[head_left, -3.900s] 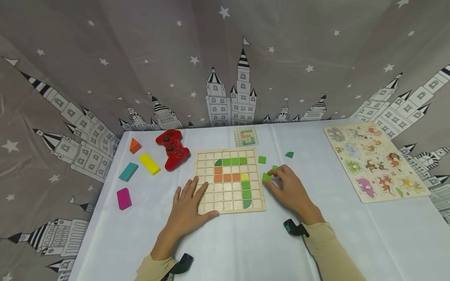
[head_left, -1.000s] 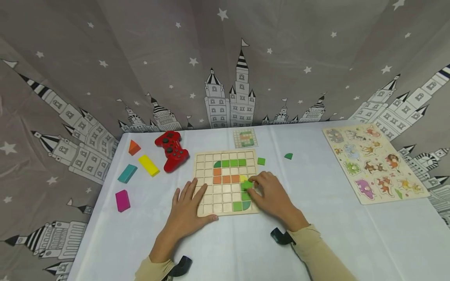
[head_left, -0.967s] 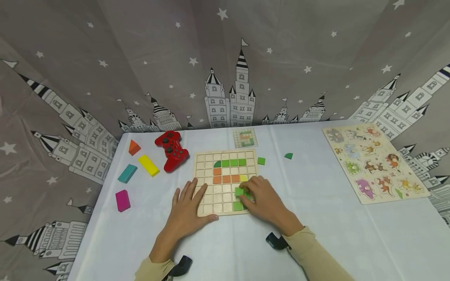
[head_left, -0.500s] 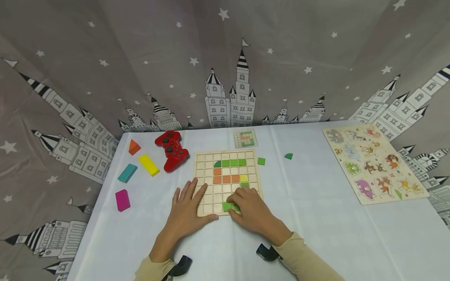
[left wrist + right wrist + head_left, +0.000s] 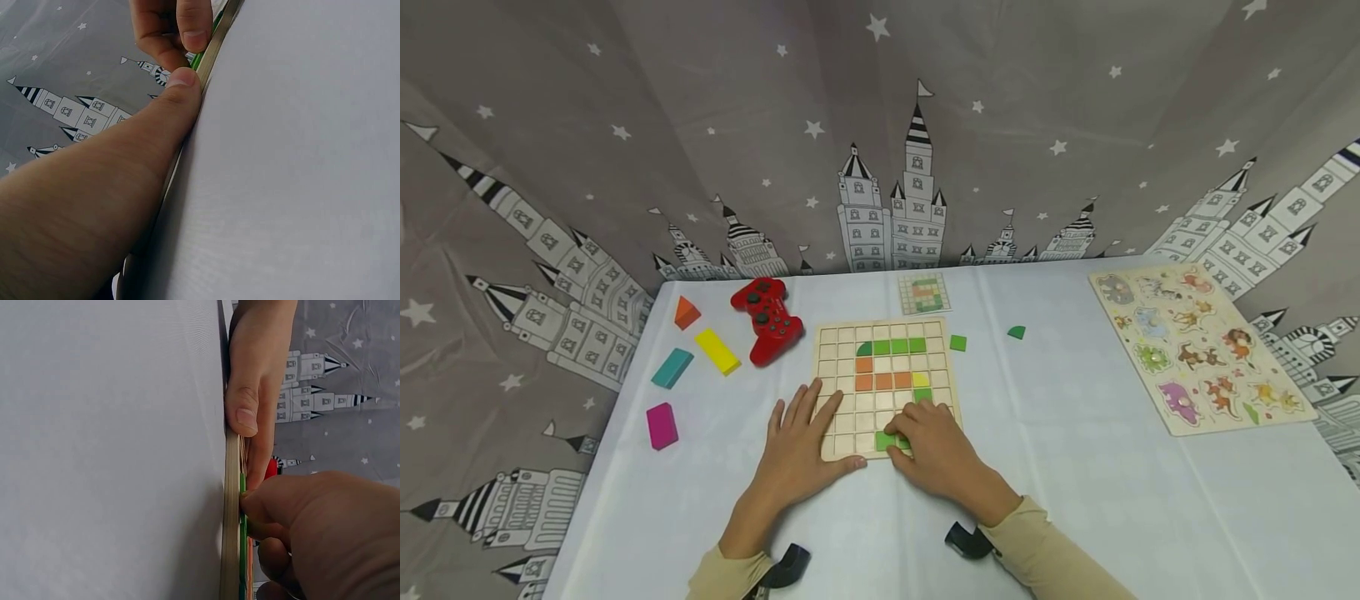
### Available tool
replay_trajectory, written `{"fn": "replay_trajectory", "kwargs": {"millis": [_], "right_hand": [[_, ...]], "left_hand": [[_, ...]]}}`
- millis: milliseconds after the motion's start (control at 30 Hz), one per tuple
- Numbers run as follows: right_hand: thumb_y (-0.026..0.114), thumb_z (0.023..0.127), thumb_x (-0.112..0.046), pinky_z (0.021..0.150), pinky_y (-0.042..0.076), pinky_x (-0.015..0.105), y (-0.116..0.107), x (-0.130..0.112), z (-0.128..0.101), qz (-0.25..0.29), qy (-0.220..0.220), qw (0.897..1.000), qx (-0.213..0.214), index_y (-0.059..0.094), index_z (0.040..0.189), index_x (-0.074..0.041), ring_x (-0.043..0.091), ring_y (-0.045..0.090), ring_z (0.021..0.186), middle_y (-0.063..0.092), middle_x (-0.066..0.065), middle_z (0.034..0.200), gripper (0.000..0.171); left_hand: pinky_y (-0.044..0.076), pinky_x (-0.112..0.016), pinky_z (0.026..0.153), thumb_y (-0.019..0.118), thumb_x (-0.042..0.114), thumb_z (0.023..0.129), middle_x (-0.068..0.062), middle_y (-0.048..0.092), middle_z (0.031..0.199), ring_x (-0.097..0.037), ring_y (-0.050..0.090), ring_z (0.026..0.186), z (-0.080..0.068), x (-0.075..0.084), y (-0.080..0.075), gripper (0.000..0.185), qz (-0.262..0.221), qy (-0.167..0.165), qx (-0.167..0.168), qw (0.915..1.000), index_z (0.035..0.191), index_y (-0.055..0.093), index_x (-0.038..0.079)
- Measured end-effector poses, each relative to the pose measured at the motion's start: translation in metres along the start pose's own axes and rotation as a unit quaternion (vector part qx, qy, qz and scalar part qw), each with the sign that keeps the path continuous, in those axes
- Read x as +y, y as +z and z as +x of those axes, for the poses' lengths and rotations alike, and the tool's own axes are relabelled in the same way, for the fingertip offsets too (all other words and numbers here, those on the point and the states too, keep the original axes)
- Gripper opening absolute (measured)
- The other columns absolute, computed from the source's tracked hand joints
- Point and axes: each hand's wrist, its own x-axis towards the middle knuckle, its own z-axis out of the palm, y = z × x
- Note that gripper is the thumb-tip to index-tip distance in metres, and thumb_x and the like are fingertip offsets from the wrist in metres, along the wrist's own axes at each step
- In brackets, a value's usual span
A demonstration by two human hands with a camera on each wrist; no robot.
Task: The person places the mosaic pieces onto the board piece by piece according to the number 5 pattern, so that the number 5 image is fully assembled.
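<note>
A wooden grid board [image 5: 836,350] lies on the white cloth, with green, orange and yellow tiles set in it. My left hand [image 5: 802,433] lies flat on the board's lower left corner, its thumb [image 5: 247,414] along the front edge. My right hand [image 5: 927,442] is at the board's bottom row, its fingers curled. They pinch a light green square tile [image 5: 883,440] that sits in the row there. In the right wrist view the tile's green edge [image 5: 242,509] shows just above the board's rim [image 5: 231,487]. A loose green square [image 5: 957,342] and a dark green quarter piece [image 5: 1017,332] lie to the board's right.
A small pattern card [image 5: 925,293] lies behind the board. A red game controller [image 5: 767,319] and orange [image 5: 686,312], yellow [image 5: 718,351], teal [image 5: 673,367] and magenta [image 5: 662,426] blocks are at the left. An animal peg puzzle [image 5: 1202,346] lies at the right. Curtain behind.
My right hand carried the green tile from the board's right columns down and left to the bottom row, where it has stayed for the last half second. The left hand has not moved.
</note>
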Motion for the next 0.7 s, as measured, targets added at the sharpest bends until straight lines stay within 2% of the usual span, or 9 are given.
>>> {"fn": "replay_trajectory", "kwargs": {"millis": [467,600,700], "right_hand": [[0.075,0.09,-0.03,0.07,0.033,0.025,-0.007,0.001,-0.001,0.008,0.017,1.0,0.0,0.076,0.099,-0.021,0.008,0.045,0.079,0.06,-0.011,0.084,0.013],[0.076,0.09,-0.033,0.073,0.037,0.03,-0.016,0.023,0.0,0.049,0.057,0.997,0.017,0.075,0.103,-0.018,0.011,0.045,0.079,0.059,-0.008,0.085,0.02],[0.074,0.092,-0.031,0.075,0.04,0.034,-0.027,0.057,0.004,0.068,0.114,0.99,0.049,0.074,0.11,-0.013,0.016,0.048,0.082,0.061,-0.002,0.088,0.026]], "left_hand": [[0.012,-0.066,0.124,0.071,0.075,0.075,-0.015,0.022,0.17,-0.039,0.018,0.157,-0.002,0.001,-0.004,0.105,-0.005,-0.002,-0.001,1.0,0.158,0.04,0.019],[0.013,-0.066,0.124,0.071,0.075,0.074,-0.015,0.023,0.17,-0.039,0.019,0.157,-0.002,0.003,-0.003,0.105,-0.007,0.0,-0.002,1.0,0.158,0.041,0.019],[0.012,-0.066,0.124,0.071,0.076,0.074,-0.015,0.022,0.17,-0.039,0.019,0.157,-0.002,0.003,-0.003,0.106,-0.005,-0.004,-0.004,1.0,0.158,0.04,0.019]]}}
